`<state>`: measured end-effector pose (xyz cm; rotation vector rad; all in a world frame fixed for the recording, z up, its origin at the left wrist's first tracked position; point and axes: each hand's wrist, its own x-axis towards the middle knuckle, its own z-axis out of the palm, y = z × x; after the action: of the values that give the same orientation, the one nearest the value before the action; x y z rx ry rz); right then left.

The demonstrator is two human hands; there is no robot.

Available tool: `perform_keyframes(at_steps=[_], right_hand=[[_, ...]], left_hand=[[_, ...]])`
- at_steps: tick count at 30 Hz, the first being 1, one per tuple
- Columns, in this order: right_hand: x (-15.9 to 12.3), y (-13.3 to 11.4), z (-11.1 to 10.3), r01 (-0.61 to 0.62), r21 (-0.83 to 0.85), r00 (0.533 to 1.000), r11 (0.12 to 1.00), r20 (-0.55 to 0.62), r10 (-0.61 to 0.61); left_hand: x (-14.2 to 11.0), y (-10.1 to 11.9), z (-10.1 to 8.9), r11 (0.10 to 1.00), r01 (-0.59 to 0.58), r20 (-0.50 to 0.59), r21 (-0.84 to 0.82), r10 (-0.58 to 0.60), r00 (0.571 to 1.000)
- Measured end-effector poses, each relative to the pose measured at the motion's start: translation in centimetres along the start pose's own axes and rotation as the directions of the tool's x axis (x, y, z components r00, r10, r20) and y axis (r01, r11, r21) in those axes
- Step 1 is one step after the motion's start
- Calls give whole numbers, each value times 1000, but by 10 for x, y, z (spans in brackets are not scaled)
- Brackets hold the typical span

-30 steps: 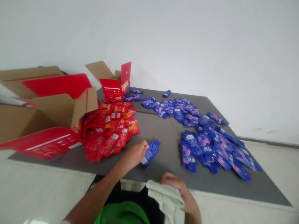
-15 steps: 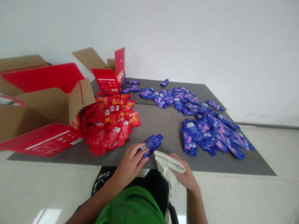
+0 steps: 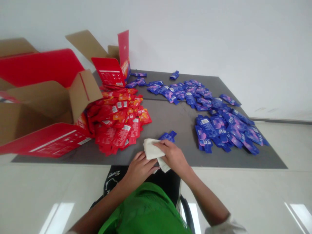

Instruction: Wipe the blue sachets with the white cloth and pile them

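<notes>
The cloth [image 3: 151, 150] is best handled as a flat, compact pad, with the loose corner that hangs below it gathered in, so that nothing is caught or dragged by a trailing fold. A light, even pinch close to the folded edge should be enough, and the other palm is better set underneath as a support than pulled against it. Since a few blue sachets [image 3: 167, 136] are lying just beyond the cloth, near the fingers, any movement is best made low and slow, lest they be nudged or creased. The right hand [image 3: 174, 157] is nearly closed, and the upper part of the cloth is pinched between its thumb and bent fingers. The left hand [image 3: 139, 169] is partly open, palm down, with its fingers loosely curved and their tips against the lower left side of the cloth; whether any fabric is actually gripped there cannot be told. The cloth is held at the near edge of the grey table [image 3: 165, 118], in front of the wearer's body. A heap of red sachets [image 3: 118, 131] is spread to the left, beside the large open carton [image 3: 55, 143], while a larger spread of blue sachets is seen to the right.
</notes>
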<state>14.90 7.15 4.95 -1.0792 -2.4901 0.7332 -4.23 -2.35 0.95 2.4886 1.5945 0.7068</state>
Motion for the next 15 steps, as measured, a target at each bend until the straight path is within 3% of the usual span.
perform_keyframes(at_steps=[3,7,10,12,15], right_hand=[[11,14,-5,-47,-83,999,995,-2,47],[24,37,-30,-179,-195,982,964,-101,162],[21,30,-34,-193,-196,966,961,-209,152],[14,16,-24,-98,-157,982,983,-178,70],[9,6,-10,9,-118,1000,993,-2,-9]], left_hand=[[3,1,1,999,33,43,-16,-32,999],[6,4,0,998,63,60,-9,-62,996],[5,6,2,997,78,65,20,-79,995],[5,7,4,996,82,60,29,-84,995],[6,9,6,995,100,54,22,-101,993]])
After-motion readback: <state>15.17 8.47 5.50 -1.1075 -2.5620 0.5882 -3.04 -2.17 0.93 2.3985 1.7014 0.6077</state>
